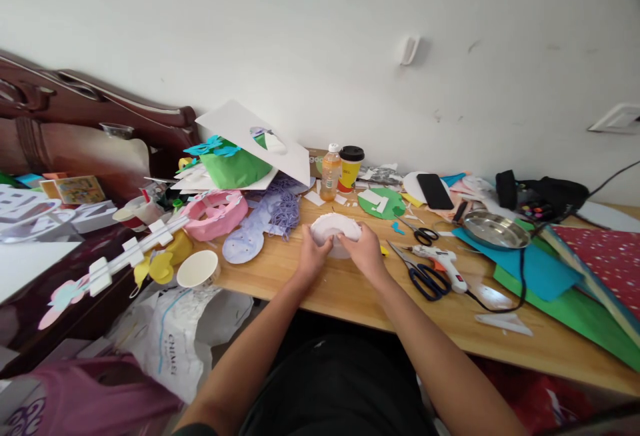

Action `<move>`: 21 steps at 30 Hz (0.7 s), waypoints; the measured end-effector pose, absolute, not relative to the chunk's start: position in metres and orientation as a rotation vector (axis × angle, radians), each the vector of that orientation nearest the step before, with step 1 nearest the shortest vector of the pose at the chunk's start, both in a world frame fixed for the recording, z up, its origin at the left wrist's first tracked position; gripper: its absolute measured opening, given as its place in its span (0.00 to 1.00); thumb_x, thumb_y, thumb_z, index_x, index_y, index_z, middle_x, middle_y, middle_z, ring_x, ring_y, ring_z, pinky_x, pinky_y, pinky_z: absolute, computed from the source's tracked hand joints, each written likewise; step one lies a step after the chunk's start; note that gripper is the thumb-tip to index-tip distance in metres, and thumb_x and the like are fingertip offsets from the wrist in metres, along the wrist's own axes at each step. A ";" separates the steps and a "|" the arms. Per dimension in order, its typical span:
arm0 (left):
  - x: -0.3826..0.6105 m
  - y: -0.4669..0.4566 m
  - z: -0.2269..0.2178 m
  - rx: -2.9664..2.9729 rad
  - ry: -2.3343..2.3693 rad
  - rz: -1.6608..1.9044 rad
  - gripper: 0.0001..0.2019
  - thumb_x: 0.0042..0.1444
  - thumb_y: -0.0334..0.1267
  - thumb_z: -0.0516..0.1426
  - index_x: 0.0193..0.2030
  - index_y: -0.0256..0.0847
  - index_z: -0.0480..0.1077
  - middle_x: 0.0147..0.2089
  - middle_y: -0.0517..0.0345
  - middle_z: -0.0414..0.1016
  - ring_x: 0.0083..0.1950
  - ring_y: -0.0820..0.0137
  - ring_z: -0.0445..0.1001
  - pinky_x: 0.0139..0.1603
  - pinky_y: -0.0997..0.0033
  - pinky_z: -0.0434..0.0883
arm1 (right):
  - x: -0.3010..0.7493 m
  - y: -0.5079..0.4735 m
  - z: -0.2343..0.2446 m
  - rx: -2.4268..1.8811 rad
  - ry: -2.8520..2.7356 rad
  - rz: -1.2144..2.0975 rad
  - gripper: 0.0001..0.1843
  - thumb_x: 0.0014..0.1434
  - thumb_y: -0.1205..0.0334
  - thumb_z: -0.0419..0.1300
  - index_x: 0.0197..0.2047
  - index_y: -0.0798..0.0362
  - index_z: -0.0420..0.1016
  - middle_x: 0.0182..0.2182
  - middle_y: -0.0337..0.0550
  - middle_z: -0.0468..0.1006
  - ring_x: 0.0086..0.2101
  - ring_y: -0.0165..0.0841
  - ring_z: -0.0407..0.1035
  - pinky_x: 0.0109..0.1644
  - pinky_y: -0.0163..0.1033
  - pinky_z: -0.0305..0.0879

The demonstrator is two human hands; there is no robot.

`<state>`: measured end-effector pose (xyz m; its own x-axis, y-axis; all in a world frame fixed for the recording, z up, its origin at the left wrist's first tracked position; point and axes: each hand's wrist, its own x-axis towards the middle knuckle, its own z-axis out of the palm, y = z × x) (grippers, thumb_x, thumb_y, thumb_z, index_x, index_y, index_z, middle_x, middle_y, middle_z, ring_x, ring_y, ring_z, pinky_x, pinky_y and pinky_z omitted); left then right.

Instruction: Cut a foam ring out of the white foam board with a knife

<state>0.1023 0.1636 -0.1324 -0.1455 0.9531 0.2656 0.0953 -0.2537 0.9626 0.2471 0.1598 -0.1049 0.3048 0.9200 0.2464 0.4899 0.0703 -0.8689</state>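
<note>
Both my hands grip a round white foam piece (334, 226) on the wooden table (350, 289). My left hand (313, 254) is closed on its near left edge. My right hand (364, 249) is closed on its near right edge. The foam piece has a raised rim and lies flat or slightly tilted toward me. A white glue gun (440, 261) and blue-handled scissors (425, 278) lie just to the right of my right hand.
Left of my hands are a purple foam cutout (243, 244), a pink ring (216, 213) and a paper cup (199, 269). Behind stand a juice bottle (331, 173) and a yellow cup (351, 167). A metal tray (495, 229), phone (434, 191), black scissors (423, 233) and coloured sheets (570, 303) fill the right.
</note>
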 end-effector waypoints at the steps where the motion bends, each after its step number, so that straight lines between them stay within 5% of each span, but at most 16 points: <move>1: 0.102 0.163 -0.132 1.382 1.246 1.489 0.20 0.53 0.36 0.66 0.44 0.44 0.59 0.43 0.56 0.70 0.49 0.61 0.74 0.56 0.59 0.70 | 0.246 0.160 -0.104 -1.577 -1.327 0.535 0.22 0.45 0.47 0.67 0.39 0.51 0.74 0.37 0.53 0.83 0.38 0.49 0.77 0.44 0.50 0.72; 21: 0.106 0.161 -0.129 1.354 1.258 1.512 0.20 0.48 0.33 0.67 0.43 0.43 0.60 0.40 0.59 0.70 0.45 0.62 0.73 0.50 0.63 0.69 | 0.242 0.154 -0.099 -1.673 -1.303 0.470 0.19 0.46 0.50 0.67 0.39 0.54 0.77 0.37 0.56 0.84 0.39 0.50 0.78 0.43 0.49 0.71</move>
<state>0.1061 0.1606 -0.1294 -0.1733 0.9498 0.2604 0.0831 -0.2493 0.9649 0.2416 0.1536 -0.0993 0.3634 0.9017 0.2341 0.5448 -0.0019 -0.8385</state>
